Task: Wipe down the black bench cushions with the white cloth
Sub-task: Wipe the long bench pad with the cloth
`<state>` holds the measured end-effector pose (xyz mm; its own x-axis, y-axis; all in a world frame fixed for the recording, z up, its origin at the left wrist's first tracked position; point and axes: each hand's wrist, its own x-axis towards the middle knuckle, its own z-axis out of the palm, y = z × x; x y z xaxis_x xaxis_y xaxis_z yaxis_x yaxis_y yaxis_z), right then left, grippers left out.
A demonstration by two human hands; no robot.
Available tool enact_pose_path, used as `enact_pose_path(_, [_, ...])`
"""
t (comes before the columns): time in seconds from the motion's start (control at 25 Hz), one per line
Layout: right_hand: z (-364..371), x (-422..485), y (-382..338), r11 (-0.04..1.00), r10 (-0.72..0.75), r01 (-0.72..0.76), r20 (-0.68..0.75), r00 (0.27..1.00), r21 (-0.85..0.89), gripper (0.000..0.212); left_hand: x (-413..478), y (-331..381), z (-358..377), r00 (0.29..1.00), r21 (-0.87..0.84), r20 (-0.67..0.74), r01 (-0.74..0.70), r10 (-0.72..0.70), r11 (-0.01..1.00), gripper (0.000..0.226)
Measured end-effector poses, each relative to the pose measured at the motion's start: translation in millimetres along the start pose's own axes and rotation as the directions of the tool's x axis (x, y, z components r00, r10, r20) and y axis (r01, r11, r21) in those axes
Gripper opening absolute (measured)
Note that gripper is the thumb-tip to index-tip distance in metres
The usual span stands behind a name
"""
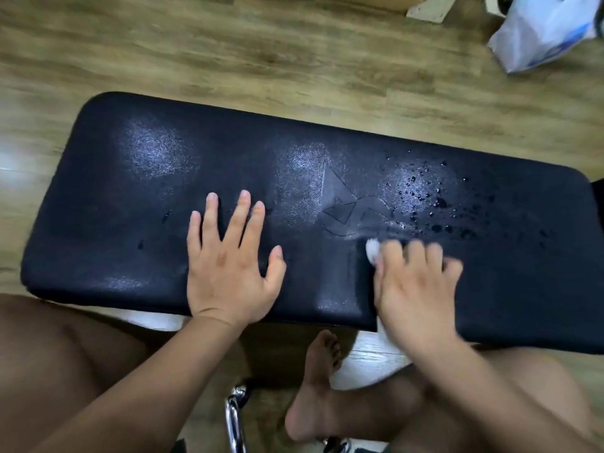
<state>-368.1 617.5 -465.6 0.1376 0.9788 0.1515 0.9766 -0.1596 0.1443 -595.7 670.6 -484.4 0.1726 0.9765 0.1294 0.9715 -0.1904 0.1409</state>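
Observation:
A long black bench cushion point(130, 204) lies across the view, with an embossed logo near its middle and water droplets point(434, 204) scattered over its right part. My left hand point(228, 256) rests flat on the cushion near the front edge, fingers spread, holding nothing. My right hand point(415, 289) presses down on the white cloth point(372, 255), which sticks out past my fingertips and also hangs below the cushion's front edge. The right hand looks blurred. Most of the cloth is hidden under that hand.
Wooden floor point(294, 53) surrounds the bench. A white and blue plastic bag point(549, 31) lies at the top right. My bare legs and a foot point(313, 387) are below the cushion, next to a chrome frame tube point(235, 420).

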Motion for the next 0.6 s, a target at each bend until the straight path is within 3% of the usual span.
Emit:
enact_pose_path(0.08, [15,65,0,0.998,0.054,-0.055,-0.053,0.997,-0.023,0.01,1,1,1,1.0,-0.01,-0.004,0.0,0.0,1.0,0.065])
enact_pose_path(0.2, [28,168,6,0.992,0.119,-0.12,0.037,0.992,0.036,0.024,0,-1,3,1.0,-0.018,0.002,-0.004,0.004,1.0,0.065])
enact_pose_path(0.32, [31,207,4,0.985,0.164,-0.168,0.077,0.983,0.045,0.022,0,-2,3,1.0,0.001,0.011,-0.009,0.009,1.0,0.065])
enact_pose_path(0.48, [23,126,-5,0.968,0.229,-0.225,-0.024,0.973,0.112,0.022,1,-2,3,1.0,-0.01,-0.001,-0.013,0.013,1.0,0.064])
enact_pose_path(0.6, [-1,15,-17,0.989,0.131,-0.126,-0.067,0.989,0.071,0.014,-2,-1,3,1.0,-0.01,0.003,-0.014,0.014,1.0,0.065])
